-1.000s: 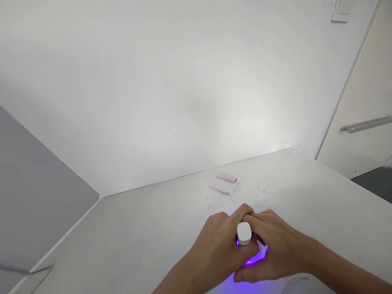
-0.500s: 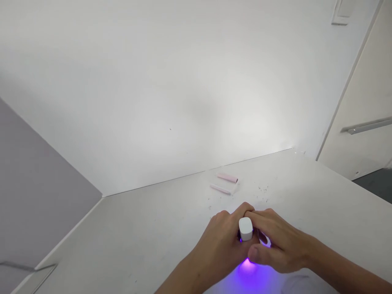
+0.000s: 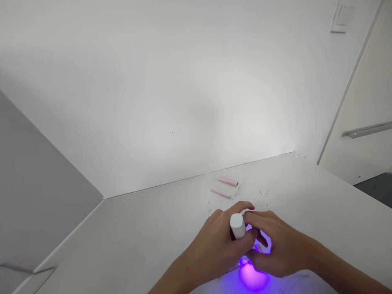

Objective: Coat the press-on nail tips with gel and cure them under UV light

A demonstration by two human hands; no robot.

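Observation:
My left hand (image 3: 211, 245) is wrapped round a small white UV lamp (image 3: 237, 221), whose rounded end sticks up between thumb and fingers. Violet light (image 3: 253, 277) falls from its lower end onto the white tabletop. Close against it on the right, my right hand (image 3: 283, 245) has curled fingers and a thumb bent inward. A small thing lit violet shows in the gap between the hands, too glaring to name. Whatever the right fingertips hold is hidden by the left hand and the glow.
Beyond the hands lie a thick pink tube (image 3: 228, 181) and a thinner pink stick (image 3: 220, 192), seemingly in clear packaging. Dark specks (image 3: 263, 192) are scattered nearby. A white wall (image 3: 153, 102) rises behind the tabletop (image 3: 147, 228). A switch plate (image 3: 339, 18) is at upper right.
The lamp's top has shifted left and tilted with my left hand. The gap between the hands has brightened, and the violet patch on the table is larger and brighter.

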